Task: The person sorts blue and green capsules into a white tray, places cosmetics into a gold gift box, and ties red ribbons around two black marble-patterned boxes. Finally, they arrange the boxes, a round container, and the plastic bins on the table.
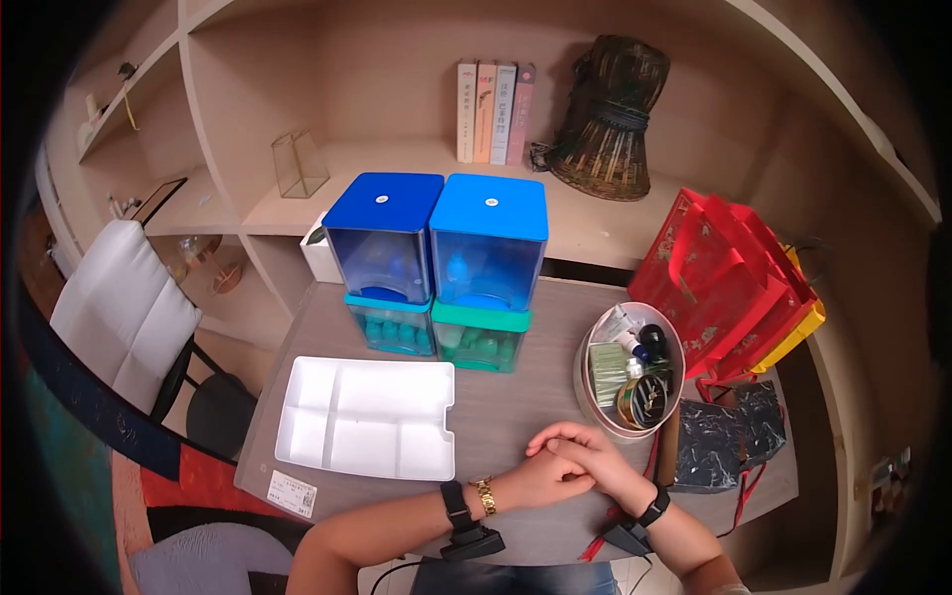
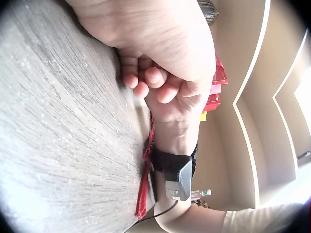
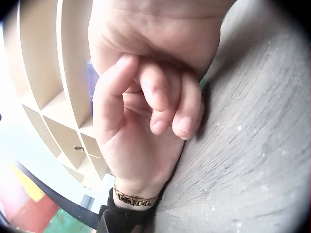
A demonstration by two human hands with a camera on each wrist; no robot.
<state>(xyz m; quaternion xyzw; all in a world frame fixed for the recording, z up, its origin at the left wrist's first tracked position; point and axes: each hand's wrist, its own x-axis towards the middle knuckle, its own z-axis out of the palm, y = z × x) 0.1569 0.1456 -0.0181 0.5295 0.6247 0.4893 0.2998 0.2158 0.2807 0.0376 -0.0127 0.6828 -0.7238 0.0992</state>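
Note:
Both hands lie together at the front of the table, one clasped over the other, with no object between them. My left hand point(image 1: 540, 480), with a gold watch point(image 1: 483, 497) at its wrist, is underneath. Over it rests my right hand point(image 1: 587, 458), fingers laid across the back of the left. Both wrist views show loosely curled fingers point(image 3: 154, 87) where the palms meet. Nearest on the left is a white divided tray point(image 1: 367, 444). Just beyond the right hand stands an oval tub point(image 1: 582, 382) holding jars, tubes and a green packet.
Stacked clear boxes with a dark blue lid point(image 1: 387, 203) and a light blue lid point(image 1: 491, 213) stand at the back. Red gift bags point(image 1: 724, 278) and black marbled boxes point(image 1: 706, 446) are at right. A red ribbon point(image 2: 143, 189) lies near the right wrist.

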